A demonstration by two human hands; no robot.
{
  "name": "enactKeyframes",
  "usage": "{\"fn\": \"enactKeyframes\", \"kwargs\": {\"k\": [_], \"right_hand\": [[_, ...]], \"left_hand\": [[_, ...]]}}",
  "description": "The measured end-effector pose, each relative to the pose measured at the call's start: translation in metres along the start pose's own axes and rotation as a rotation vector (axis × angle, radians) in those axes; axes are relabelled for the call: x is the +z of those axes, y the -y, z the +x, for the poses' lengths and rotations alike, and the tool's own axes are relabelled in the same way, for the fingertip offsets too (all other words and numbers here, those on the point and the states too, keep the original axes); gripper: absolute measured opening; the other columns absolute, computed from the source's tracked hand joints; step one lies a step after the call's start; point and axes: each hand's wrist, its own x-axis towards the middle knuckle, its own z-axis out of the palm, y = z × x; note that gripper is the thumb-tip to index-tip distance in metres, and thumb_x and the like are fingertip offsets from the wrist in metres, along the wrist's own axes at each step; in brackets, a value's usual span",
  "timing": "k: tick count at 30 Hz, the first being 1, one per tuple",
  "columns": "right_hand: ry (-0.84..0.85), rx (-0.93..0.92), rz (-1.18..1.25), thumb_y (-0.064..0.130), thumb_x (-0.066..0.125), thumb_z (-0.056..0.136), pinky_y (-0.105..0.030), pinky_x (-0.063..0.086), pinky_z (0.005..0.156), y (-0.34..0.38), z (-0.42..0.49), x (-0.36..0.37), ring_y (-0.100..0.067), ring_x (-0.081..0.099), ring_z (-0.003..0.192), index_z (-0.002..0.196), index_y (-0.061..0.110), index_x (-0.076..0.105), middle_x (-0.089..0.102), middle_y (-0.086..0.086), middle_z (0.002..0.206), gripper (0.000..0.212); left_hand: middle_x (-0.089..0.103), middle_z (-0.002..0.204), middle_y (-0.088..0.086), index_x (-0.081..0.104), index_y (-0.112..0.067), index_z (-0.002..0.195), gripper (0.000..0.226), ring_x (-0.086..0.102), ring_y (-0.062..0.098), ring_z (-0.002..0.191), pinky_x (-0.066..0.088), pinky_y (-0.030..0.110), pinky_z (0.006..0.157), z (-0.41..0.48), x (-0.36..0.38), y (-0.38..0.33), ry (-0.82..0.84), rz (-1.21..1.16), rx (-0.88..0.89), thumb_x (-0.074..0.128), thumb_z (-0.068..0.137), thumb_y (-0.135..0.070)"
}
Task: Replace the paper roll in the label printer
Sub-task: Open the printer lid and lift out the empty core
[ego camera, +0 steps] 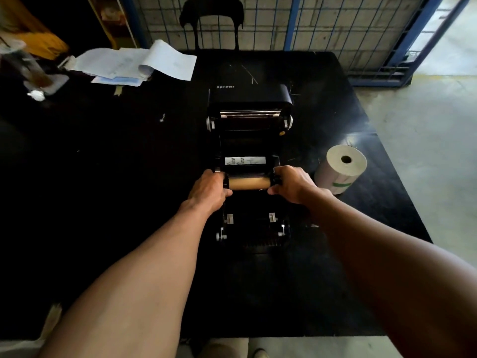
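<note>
From the head view, the left hand [209, 190] and right hand [291, 184] each close on one end of the empty cardboard core [249, 183], held between them over the open label printer [249, 161]. The new paper roll [341, 168] stands just right of the right hand. Best to lift both ends evenly, so the holders release together without jamming.

1. Black table [103, 177], dark top, scuffed.
2. Loose white papers [134, 63] at far left of it, one curled.
3. Black chair [211, 19] behind table.
4. Blue wire-mesh cage [322, 24] along back.
</note>
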Motion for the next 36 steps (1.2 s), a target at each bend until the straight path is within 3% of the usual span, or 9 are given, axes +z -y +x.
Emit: {"fn": "enactKeyframes", "kwargs": {"k": [4, 8, 11, 13, 17, 21, 26, 31, 36], "right_hand": [[0.002, -0.014, 0.099, 0.029, 0.079, 0.085, -0.04, 0.053, 0.091, 0.0, -0.007, -0.007, -0.031, 0.065, 0.11, 0.126, 0.019, 0.067, 0.069, -0.013, 0.121, 0.044], [-0.061, -0.045, 0.291, 0.029, 0.077, 0.088, -0.029, 0.047, 0.075, 0.0, -0.021, -0.028, -0.018, 0.064, 0.085, 0.127, 0.017, 0.068, 0.069, -0.005, 0.101, 0.042], [-0.093, -0.06, 0.457, 0.028, 0.076, 0.09, -0.032, 0.047, 0.074, 0.003, -0.038, -0.048, -0.016, 0.058, 0.075, 0.129, 0.013, 0.067, 0.065, -0.004, 0.089, 0.043], [-0.059, -0.079, 0.556, 0.027, 0.074, 0.092, -0.036, 0.048, 0.074, 0.003, -0.055, -0.057, -0.023, 0.056, 0.076, 0.118, 0.008, 0.07, 0.064, -0.009, 0.086, 0.033], [0.02, -0.084, 0.692, 0.035, 0.069, 0.095, -0.033, 0.052, 0.069, -0.004, -0.092, -0.062, -0.018, 0.061, 0.079, 0.109, 0.007, 0.073, 0.066, -0.007, 0.086, 0.032], [0.119, -0.058, 0.766, 0.041, 0.066, 0.095, -0.035, 0.06, 0.08, -0.017, -0.128, -0.05, -0.011, 0.068, 0.075, 0.109, 0.022, 0.073, 0.069, 0.005, 0.077, 0.025], [0.194, 0.031, 0.854, 0.039, 0.069, 0.094, -0.034, 0.064, 0.074, -0.04, -0.163, -0.033, -0.009, 0.067, 0.069, 0.102, 0.023, 0.075, 0.067, 0.006, 0.071, 0.019], [0.221, 0.107, 0.895, 0.033, 0.068, 0.095, -0.033, 0.06, 0.072, -0.067, -0.188, -0.02, -0.008, 0.067, 0.066, 0.104, 0.02, 0.074, 0.072, 0.009, 0.064, 0.016], [0.235, 0.254, 0.991, 0.029, 0.065, 0.097, -0.035, 0.058, 0.071, -0.101, -0.216, 0.018, -0.015, 0.066, 0.075, 0.11, 0.015, 0.073, 0.074, -0.001, 0.081, 0.021]], "left_hand": [[0.051, 0.11, 0.006, 0.065, -0.018, 0.123, 0.036, 0.057, 0.026, 0.101, 0.043, 0.031, 0.083, -0.004, -0.006, -0.002, -0.042, -0.017, 0.026, 0.068, 0.09, -0.032], [0.05, 0.106, 0.001, 0.068, -0.012, 0.117, 0.033, 0.052, 0.017, 0.095, 0.039, 0.023, 0.082, -0.013, -0.024, -0.009, -0.093, -0.124, 0.081, 0.069, 0.089, -0.03], [0.061, 0.079, -0.002, 0.071, -0.014, 0.089, 0.015, 0.058, 0.017, 0.075, 0.038, 0.018, 0.056, -0.025, -0.038, -0.025, -0.115, -0.237, 0.046, 0.067, 0.091, -0.029], [0.058, 0.066, -0.002, 0.067, -0.008, 0.08, 0.022, 0.058, 0.019, 0.065, 0.043, 0.023, 0.052, -0.038, -0.043, -0.04, -0.183, -0.325, 0.014, 0.063, 0.093, -0.026], [0.068, 0.088, 0.012, 0.068, 0.0, 0.093, 0.028, 0.07, 0.034, 0.078, 0.061, 0.048, 0.076, -0.073, -0.042, -0.064, -0.185, -0.746, -0.098, 0.052, 0.097, -0.023], [0.064, 0.098, 0.015, 0.059, -0.006, 0.101, 0.024, 0.065, 0.016, 0.06, 0.056, 0.028, 0.049, -0.115, -0.028, -0.079, -0.151, -1.094, -0.224, 0.047, 0.094, -0.026], [0.073, 0.091, 0.01, 0.06, -0.009, 0.102, 0.04, 0.072, 0.013, 0.063, 0.053, 0.021, 0.048, -0.157, 0.0, -0.087, -0.038, -1.15, -0.245, 0.078, 0.08, -0.038], [0.074, 0.096, 0.014, 0.058, -0.005, 0.11, 0.043, 0.075, 0.017, 0.073, 0.058, 0.024, 0.057, -0.175, 0.027, -0.091, 0.111, -1.288, -0.283, 0.08, 0.081, -0.029], [0.072, 0.096, 0.017, 0.057, -0.005, 0.105, 0.039, 0.074, 0.019, 0.072, 0.057, 0.024, 0.057, -0.196, 0.066, -0.079, 0.215, -1.314, -0.36, 0.081, 0.08, -0.024]]}}
